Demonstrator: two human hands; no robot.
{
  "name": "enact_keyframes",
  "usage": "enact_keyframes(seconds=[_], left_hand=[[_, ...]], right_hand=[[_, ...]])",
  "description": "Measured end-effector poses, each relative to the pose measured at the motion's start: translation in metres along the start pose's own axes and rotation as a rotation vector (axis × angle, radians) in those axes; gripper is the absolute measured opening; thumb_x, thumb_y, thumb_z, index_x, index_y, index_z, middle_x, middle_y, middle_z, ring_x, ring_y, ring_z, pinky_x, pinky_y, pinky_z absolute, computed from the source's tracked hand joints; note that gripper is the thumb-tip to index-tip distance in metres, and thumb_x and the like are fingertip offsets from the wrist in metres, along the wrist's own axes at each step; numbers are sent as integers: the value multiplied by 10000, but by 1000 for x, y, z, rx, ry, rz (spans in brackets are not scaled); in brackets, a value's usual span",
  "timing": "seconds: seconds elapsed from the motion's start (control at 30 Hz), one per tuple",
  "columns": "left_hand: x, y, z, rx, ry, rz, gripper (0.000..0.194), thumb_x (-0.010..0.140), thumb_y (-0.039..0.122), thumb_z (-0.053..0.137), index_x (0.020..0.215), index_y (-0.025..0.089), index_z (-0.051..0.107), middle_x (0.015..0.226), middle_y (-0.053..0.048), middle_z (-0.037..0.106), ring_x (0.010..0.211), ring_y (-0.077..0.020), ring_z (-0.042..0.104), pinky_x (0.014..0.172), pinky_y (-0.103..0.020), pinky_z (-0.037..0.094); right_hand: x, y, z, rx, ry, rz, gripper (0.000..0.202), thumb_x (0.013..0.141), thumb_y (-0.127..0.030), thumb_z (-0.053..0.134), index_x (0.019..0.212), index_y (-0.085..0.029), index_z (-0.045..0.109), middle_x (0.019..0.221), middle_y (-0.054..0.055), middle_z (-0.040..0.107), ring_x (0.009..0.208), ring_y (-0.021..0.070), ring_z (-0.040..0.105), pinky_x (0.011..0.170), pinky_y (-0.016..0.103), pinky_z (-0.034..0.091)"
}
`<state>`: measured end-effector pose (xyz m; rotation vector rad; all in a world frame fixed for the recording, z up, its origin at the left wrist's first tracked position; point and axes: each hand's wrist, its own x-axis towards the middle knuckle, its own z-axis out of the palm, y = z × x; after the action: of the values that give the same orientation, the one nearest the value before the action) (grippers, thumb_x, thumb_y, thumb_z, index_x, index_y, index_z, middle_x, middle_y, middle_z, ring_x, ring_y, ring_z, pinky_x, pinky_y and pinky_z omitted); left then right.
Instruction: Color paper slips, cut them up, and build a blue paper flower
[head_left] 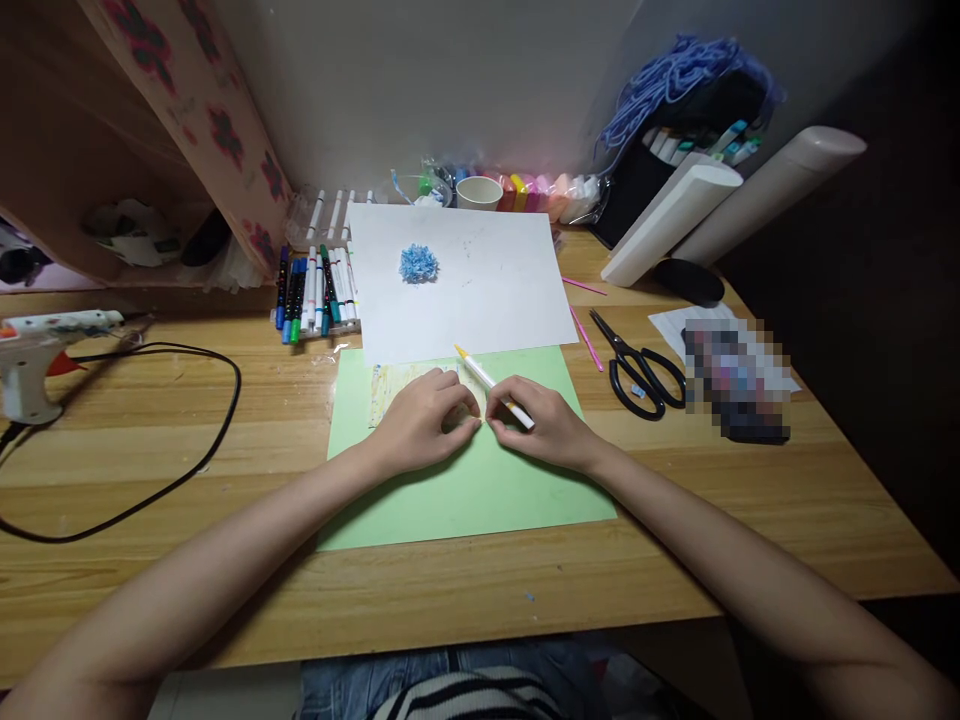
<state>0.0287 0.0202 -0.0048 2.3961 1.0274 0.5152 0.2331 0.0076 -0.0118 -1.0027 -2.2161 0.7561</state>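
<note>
My left hand (424,420) and my right hand (544,425) meet over a sheet of green paper (465,505). Thumb and index finger of each are pinched, with the fingertips nearly touching. Something tiny and pale seems to sit between them, too small to name. A white marker with a yellow tip (480,372) slants past my right hand, its middle hidden behind the index finger. Partly covered by my left hand is a piece of paper with yellow streaks (382,392). Beyond, a clump of blue shreds (418,264) rests on white paper (495,290).
Black-handled scissors (637,370) and pink sticks (587,338) lie to the right, near white bottles (675,220). Several markers (319,290) stand back left, by a paper cup (480,193). At far left is a glue gun (37,360) with a looping cord (238,390).
</note>
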Motion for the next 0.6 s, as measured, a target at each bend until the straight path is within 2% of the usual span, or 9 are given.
enact_keyframes(seconds=[0.3, 0.6], left_hand=[[-1, 1, 0, 11, 3, 20, 131, 841, 280, 524, 882, 178, 594, 766, -18, 530, 757, -171, 462, 682, -299, 381], [0, 3, -1, 34, -2, 24, 135, 810, 286, 551, 883, 178, 587, 764, -21, 540, 768, -179, 476, 684, -297, 381]], right_hand=[[-1, 3, -2, 14, -6, -47, 217, 776, -83, 542, 916, -243, 500, 846, 12, 604, 792, 171, 580, 708, 293, 476], [1, 3, -1, -9, 6, -12, 205, 765, -71, 530, 876, -239, 488, 813, 2, 586, 735, 154, 562, 675, 283, 464]])
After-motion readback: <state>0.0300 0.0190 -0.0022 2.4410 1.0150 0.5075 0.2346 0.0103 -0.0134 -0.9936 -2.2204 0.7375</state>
